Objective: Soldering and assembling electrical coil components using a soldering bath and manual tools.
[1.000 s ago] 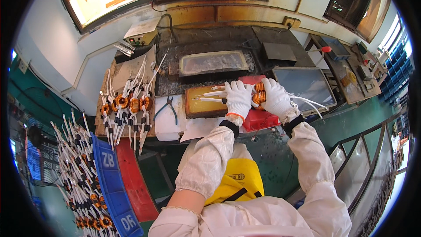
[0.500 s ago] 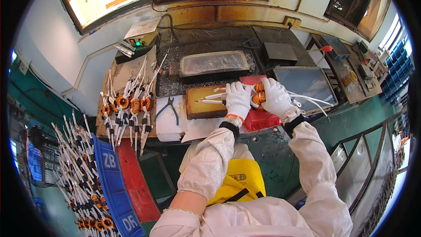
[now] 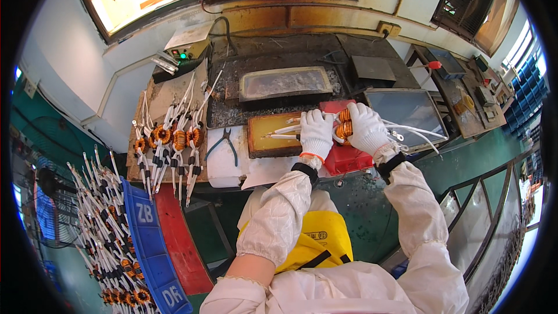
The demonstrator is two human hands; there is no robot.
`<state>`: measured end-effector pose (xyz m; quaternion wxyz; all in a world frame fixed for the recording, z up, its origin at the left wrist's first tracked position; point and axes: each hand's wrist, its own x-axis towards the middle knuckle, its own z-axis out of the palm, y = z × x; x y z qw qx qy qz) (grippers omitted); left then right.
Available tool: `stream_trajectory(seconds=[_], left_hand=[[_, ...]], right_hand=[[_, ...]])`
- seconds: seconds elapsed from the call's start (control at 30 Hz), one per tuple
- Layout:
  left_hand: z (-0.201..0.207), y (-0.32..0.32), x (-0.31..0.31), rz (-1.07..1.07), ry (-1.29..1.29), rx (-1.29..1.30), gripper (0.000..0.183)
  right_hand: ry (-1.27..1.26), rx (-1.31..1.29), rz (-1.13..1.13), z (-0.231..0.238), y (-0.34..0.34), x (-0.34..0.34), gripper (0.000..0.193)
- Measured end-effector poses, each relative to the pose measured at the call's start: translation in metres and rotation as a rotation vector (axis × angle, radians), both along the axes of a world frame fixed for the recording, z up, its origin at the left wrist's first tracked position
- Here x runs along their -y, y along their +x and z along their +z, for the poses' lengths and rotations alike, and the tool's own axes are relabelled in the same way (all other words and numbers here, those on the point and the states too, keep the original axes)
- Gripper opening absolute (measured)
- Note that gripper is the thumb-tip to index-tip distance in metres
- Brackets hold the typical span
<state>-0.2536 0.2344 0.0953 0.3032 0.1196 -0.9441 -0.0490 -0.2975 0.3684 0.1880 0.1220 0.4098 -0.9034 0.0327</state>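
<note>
My left hand (image 3: pixel 316 133), in a white glove, is closed around white leads (image 3: pixel 283 133) whose bare ends stick out to the left over a yellowish block-shaped tray (image 3: pixel 260 146). Close beside it, my gloved right hand (image 3: pixel 366 129) grips copper-wound ring coils (image 3: pixel 344 130). More white leads (image 3: pixel 415 130) with metal lugs fan out to the right of that hand, over a grey shallow tray (image 3: pixel 401 106). Both hands are above a red box-like piece (image 3: pixel 349 161). Gloves hide part of the coils and the leads.
Further coils with white leads (image 3: pixel 179 138) lie on the board at left, next to blue-handled cutters (image 3: pixel 223 146). Behind stands a rectangular pot (image 3: pixel 285 84) with a crusted grey surface. A blue crate (image 3: pixel 152 238) beside many coils is at lower left.
The hands stay nearly in place with the coils. The left lead ends have shifted slightly to the right.
</note>
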Motion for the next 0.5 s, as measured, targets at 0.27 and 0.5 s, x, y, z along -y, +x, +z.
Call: stream_trajectory(seconds=[0.27, 0.5], left_hand=[[-0.0041, -0.0011, 0.0012, -0.002, 0.03, 0.005, 0.017], [-0.0061, -0.0009, 0.002, 0.001, 0.027, -0.005, 0.018]], right_hand=[[-0.022, -0.032, 0.014, -0.0011, -0.001, 0.0022, 0.056], [0.012, -0.01, 0.002, 0.0022, 0.0006, 0.0046, 0.057]])
